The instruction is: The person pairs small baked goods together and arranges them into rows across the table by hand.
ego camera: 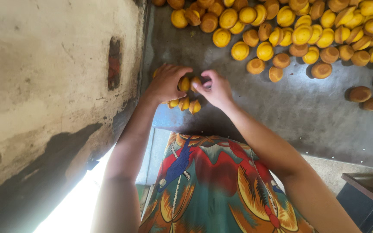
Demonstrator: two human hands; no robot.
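My left hand rests on a small cluster of yellow round cakes near the front left of the grey metal table, its fingers curled over one cake. My right hand meets it from the right and pinches another small cake between thumb and fingers. Both hands touch at the cluster. A large heap of yellow and brown cakes lies across the far side of the table.
A stained concrete wall runs along the left, close to the table edge. A few brown cakes lie apart at the right. A dark wooden edge shows at the lower right. My patterned dress fills the foreground.
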